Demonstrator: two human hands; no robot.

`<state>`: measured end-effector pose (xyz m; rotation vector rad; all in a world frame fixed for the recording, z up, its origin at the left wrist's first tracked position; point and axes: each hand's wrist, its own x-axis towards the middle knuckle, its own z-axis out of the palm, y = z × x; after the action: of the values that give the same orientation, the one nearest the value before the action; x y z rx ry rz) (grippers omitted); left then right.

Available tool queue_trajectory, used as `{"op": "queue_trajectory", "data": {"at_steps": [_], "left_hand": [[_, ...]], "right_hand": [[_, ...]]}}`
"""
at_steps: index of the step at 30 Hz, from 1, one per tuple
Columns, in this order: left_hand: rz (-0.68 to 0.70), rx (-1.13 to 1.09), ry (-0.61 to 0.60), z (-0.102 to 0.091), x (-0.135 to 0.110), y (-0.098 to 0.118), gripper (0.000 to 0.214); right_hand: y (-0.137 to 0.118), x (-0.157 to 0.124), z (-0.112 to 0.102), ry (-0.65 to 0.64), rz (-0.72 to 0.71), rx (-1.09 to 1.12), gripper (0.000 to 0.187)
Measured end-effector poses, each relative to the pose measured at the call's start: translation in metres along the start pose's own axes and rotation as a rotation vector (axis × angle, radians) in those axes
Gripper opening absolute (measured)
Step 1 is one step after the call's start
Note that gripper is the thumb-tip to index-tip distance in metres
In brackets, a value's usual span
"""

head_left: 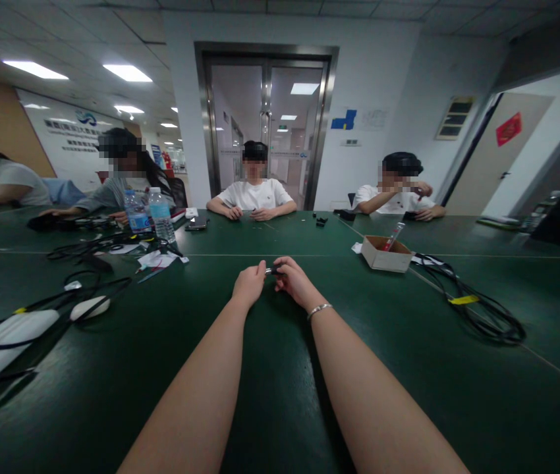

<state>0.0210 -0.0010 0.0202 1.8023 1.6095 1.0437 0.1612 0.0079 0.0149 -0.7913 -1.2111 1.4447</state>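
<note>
Both my hands meet over the dark green table (280, 382), in front of my outstretched arms. Between them is a small, slim object (271, 270), silvery at its left end and black at its right; it is too small to tell its kind. My left hand (249, 284) is closed, with thumb and fingers pinching the silvery end. The black end sits in the bent fingers of my right hand (294, 282), which has a silver bracelet at the wrist. My fingers hide part of the object.
An open cardboard box (386, 258) holding a clear-and-red tube stands right, beside a coiled black cable (477, 309). To the left are water bottles (161, 214), tangled cables (97, 247), papers (156, 260), a white mouse (90, 307) and a keyboard (13, 336). Several people sit across.
</note>
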Motion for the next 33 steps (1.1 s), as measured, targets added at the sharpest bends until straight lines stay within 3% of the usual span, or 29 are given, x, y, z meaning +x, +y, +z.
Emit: {"op": "queue_trajectory", "data": {"at_steps": [10, 21, 27, 33], "left_hand": [[0.036, 0.012, 0.001, -0.002, -0.004, 0.002, 0.053], [0.072, -0.402, -0.006, 0.008, 0.007, -0.011, 0.025], [0.098, -0.424, 0.005, 0.009, 0.009, -0.013, 0.023], [0.013, -0.429, -0.008, 0.011, 0.012, -0.013, 0.027]], "right_hand": [[0.001, 0.0, -0.001, 0.018, -0.014, 0.019, 0.023], [0.002, 0.001, -0.002, 0.109, 0.017, 0.054, 0.013], [0.002, 0.001, -0.002, 0.1, 0.016, 0.051, 0.013], [0.001, 0.001, -0.001, 0.106, 0.007, 0.064, 0.013]]}}
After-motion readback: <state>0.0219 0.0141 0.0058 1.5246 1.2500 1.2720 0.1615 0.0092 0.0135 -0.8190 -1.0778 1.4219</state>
